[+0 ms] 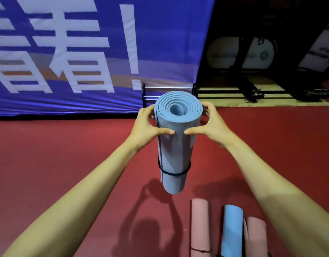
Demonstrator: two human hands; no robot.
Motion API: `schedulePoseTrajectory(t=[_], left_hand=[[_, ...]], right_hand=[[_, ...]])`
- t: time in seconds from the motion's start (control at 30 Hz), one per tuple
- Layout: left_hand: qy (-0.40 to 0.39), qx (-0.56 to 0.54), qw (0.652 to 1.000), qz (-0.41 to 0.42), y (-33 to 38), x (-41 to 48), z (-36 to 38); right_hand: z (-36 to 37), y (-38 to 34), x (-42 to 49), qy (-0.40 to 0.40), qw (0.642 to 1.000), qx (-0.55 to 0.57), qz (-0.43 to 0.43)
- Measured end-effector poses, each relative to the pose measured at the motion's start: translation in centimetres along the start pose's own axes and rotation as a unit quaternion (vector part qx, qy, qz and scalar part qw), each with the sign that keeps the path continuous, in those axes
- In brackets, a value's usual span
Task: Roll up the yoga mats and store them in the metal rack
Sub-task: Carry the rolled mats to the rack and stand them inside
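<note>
The left hand and right hand grip the top of a rolled light-blue foam yoga mat, held upright in the middle. The black metal rack stands far behind it. Three more rolled pink and blue mats lie near on the right. I think all four must still go in.

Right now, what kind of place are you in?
Probably a gym or sports hall: a red sports floor, rolled yoga mats lying on it, a metal rack and a big blue banner.
</note>
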State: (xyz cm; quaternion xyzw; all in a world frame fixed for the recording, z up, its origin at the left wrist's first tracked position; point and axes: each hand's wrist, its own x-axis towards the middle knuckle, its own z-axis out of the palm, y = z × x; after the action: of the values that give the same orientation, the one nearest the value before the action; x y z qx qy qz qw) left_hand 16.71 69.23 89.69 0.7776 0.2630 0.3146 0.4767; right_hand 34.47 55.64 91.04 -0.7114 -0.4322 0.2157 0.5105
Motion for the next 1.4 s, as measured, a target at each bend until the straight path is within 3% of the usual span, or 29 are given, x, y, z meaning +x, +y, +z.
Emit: schedulePoseTrajectory(t=[0.13, 0.3, 0.5, 0.67, 1.13, 1.4], left_hand=[[0.021, -0.078, 0.996, -0.033, -0.8, 8.0, -2.0], [0.035, -0.100, 0.993, -0.046, -1.5, 18.0, -3.3], [0.000, -0.038, 0.999, -0.036, -2.3, 30.5, -4.6], [0.024, -0.042, 0.998, -0.028, -3.1, 39.2, -5.2], [0.007, -0.114, 0.992, 0.059, -3.9, 65.2, -9.3], [-0.011, -0.144, 0.986, 0.085, -2.9, 76.7, -10.6]], right_hand=[[0.8, -0.8, 7.7, 0.022, 0.999, 0.041, 0.010], [0.2, -1.2, 18.9, 0.005, 0.998, 0.056, 0.017], [-1.5, -1.2, 32.2, -0.052, 0.997, 0.024, 0.048], [-2.2, -1.7, 41.4, -0.072, 0.996, 0.035, 0.037], [-4.5, -6.7, 65.2, 0.040, 0.997, 0.040, -0.056], [-6.1, -8.6, 75.8, 0.059, 0.993, 0.069, -0.079]])
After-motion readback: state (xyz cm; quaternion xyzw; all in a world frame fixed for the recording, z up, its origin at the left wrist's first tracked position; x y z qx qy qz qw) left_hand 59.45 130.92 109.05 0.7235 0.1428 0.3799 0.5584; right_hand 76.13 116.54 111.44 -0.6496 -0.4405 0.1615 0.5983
